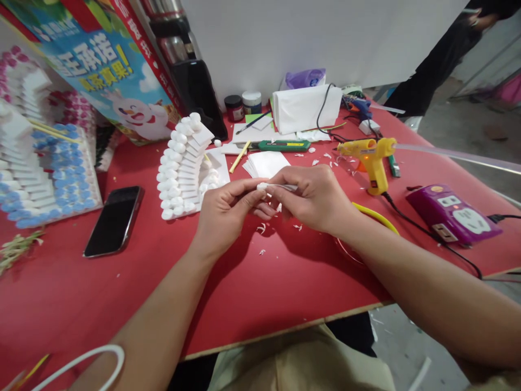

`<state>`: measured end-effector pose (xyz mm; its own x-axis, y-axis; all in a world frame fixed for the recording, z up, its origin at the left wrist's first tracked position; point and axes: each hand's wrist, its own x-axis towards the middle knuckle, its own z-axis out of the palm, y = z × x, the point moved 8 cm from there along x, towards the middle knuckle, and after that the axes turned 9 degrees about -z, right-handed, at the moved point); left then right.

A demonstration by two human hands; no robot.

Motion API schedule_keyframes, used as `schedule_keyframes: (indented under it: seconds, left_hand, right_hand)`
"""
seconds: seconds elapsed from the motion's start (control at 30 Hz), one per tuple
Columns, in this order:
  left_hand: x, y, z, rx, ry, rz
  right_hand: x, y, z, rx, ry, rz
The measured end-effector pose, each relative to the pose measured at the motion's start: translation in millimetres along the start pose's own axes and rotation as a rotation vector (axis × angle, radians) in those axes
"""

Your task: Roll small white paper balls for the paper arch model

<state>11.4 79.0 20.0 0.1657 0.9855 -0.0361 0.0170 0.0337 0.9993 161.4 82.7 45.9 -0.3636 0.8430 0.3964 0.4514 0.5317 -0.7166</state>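
Both hands meet above the red table. My left hand (223, 212) is closed, thumb and fingers pinching a small white lump (263, 186). From the other side my right hand (315, 195) pinches a thin white card piece (288, 187) that reaches towards the lump; whether the two are joined I cannot tell. Just beyond the left hand stands a curved stair model (191, 163) of white steps edged with rounded white pieces. A stack of white cards (266, 163) lies behind my fingers.
A yellow hot glue gun (372, 160) stands right, near a purple power socket (451, 214). A green utility knife (285, 145) lies behind the cards. A phone (114, 220) and a blue-and-white model (73, 174) are left. White scraps dot the red table (244, 293).
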Motion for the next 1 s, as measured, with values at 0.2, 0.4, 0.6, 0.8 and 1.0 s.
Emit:
schedule_keyframes:
  seconds: [0.2,0.4,0.6,0.8,1.0]
  left_hand:
    - [-6.1,5.4,1.4,0.038,0.063,0.039]
    - [-10.9,9.5,3.3,0.028,0.088,0.068]
    - [-14.7,13.8,-1.3,0.058,0.172,0.134]
    - [-9.8,16.2,-4.3,0.059,0.141,0.174]
    - [-8.0,22.7,-5.2,0.111,0.136,0.161]
  right_hand:
    - [-0.2,-3.4,-6.9,-0.037,0.038,-0.005]
    - [-3.5,-16.6,-6.5,-0.089,0.027,-0.145]
    - [-4.7,-22.0,-2.4,-0.205,-0.030,-0.241]
    - [-3.1,-19.2,-1.6,-0.144,-0.048,-0.190]
    - [1.9,9.9,6.3,0.614,-0.009,0.283]
